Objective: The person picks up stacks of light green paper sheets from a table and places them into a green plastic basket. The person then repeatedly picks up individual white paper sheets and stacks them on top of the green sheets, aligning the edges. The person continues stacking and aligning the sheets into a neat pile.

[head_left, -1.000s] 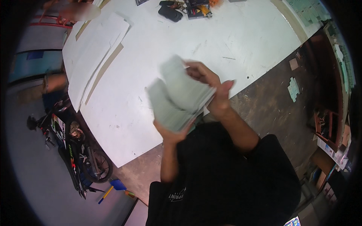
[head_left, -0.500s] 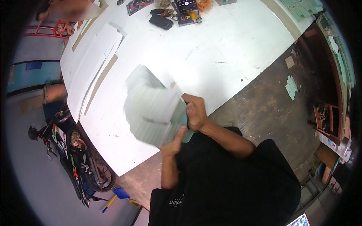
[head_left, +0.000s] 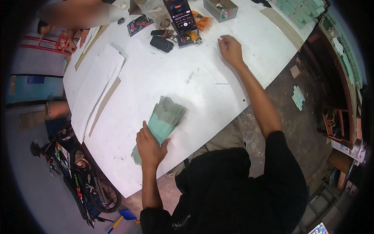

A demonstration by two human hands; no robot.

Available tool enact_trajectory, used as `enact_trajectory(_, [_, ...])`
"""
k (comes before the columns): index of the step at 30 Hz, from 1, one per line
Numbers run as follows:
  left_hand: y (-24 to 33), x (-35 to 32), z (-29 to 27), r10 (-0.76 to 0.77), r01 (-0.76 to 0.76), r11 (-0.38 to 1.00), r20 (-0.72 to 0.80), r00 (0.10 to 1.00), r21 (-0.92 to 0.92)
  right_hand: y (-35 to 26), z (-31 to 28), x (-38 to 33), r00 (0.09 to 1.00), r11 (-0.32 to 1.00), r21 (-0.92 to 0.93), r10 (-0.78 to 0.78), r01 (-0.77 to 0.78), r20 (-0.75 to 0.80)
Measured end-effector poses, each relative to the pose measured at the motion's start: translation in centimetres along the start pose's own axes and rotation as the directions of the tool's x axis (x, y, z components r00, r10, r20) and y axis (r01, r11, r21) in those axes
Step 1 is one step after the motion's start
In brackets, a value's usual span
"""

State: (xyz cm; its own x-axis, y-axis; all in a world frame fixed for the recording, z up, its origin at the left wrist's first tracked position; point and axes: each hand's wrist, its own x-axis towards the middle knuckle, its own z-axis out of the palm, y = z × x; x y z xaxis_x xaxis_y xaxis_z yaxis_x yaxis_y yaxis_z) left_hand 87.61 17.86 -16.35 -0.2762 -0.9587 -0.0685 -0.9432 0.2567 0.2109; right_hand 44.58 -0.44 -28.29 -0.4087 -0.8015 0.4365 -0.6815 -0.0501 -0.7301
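Pressing down flat, the left hand [head_left: 150,147] lies open on a fanned stack of pale green sheets [head_left: 165,119], its grip released, palm and fingers spread over the near end of the stack. The stack rests on the white table [head_left: 202,89], close to the table's near edge, slanting away from the person. The right hand [head_left: 230,48] reaches far across the table with the arm stretched out, fingers loosely curled and touching the bare surface; it holds nothing. Just beyond it lie a dark phone [head_left: 180,16], a black pouch [head_left: 161,43] and a small grey box [head_left: 220,8]. Large white boards [head_left: 97,84] lie overlapped at the table's left side.
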Motion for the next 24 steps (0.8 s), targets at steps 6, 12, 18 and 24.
enact_trajectory(6, [0.1,-0.2,1.1,-0.021,0.024,0.999,-0.075,0.997,0.042,2.9,3.6,6.4,0.989,0.936,-0.324,-0.112,0.138,0.098])
enact_trajectory(12, [0.4,0.1,1.0,-0.042,0.045,0.998,-0.057,0.997,0.052,3.1,4.3,7.7,0.978,0.900,-0.401,-0.103,0.170,0.183])
enact_trajectory(18, [0.5,0.7,0.5,-0.044,0.043,0.996,0.015,0.999,0.080,4.3,2.9,6.2,0.964,0.944,-0.195,-0.253,0.266,0.087])
enact_trajectory(24, [-0.3,0.4,1.5,0.021,-0.014,0.998,-0.112,0.993,0.062,0.8,-1.3,1.5,0.930,0.902,-0.236,-0.327,0.360,0.171])
